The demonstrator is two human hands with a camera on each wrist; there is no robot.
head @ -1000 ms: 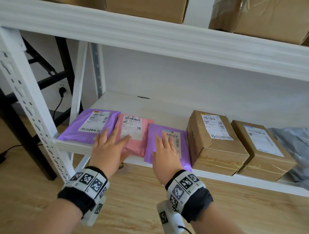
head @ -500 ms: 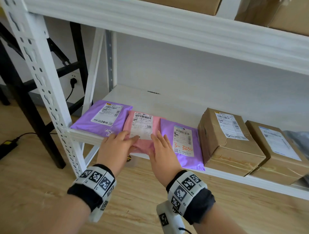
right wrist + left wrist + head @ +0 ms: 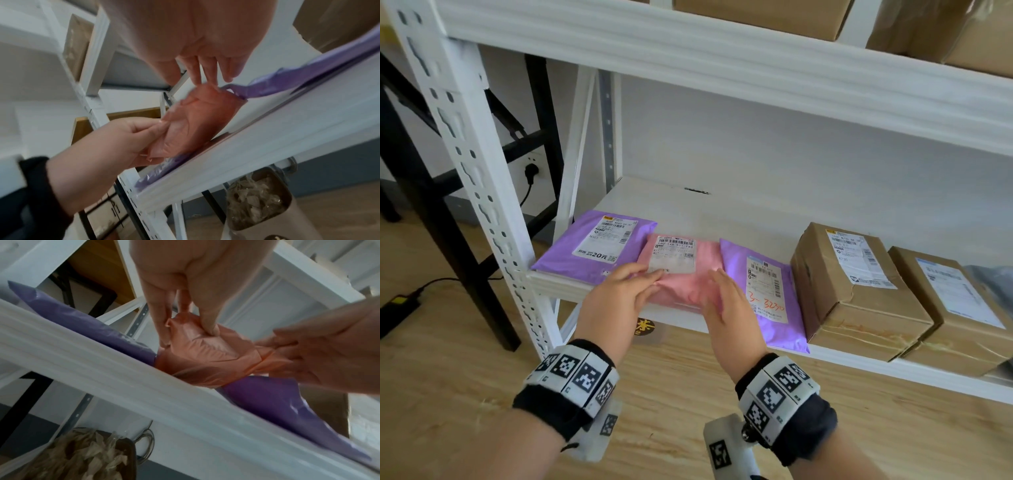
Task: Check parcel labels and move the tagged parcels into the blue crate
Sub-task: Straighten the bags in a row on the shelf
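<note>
A pink parcel (image 3: 683,274) with a white label lies on the white shelf (image 3: 558,284) between two purple parcels. My left hand (image 3: 650,277) pinches its near left corner between thumb and fingers (image 3: 207,326). My right hand (image 3: 714,279) holds its near right edge, and the plastic bunches in those fingers (image 3: 287,345). The pink parcel (image 3: 197,123) is lifted at its front edge and crumpled. The right purple parcel (image 3: 763,294) carries red handwriting on its label. The left purple parcel (image 3: 599,246) lies flat. No blue crate is in view.
Two brown cardboard boxes (image 3: 852,284) (image 3: 955,308) stand on the shelf to the right. More boxes sit on the upper shelf (image 3: 756,13). A bin of crumpled paper (image 3: 82,457) stands below the shelf. Black table legs (image 3: 448,219) and a cable lie to the left.
Both hands drew back from lying flat on the parcels to the pink parcel's near edge and took hold of it. Its front edge has come up.
</note>
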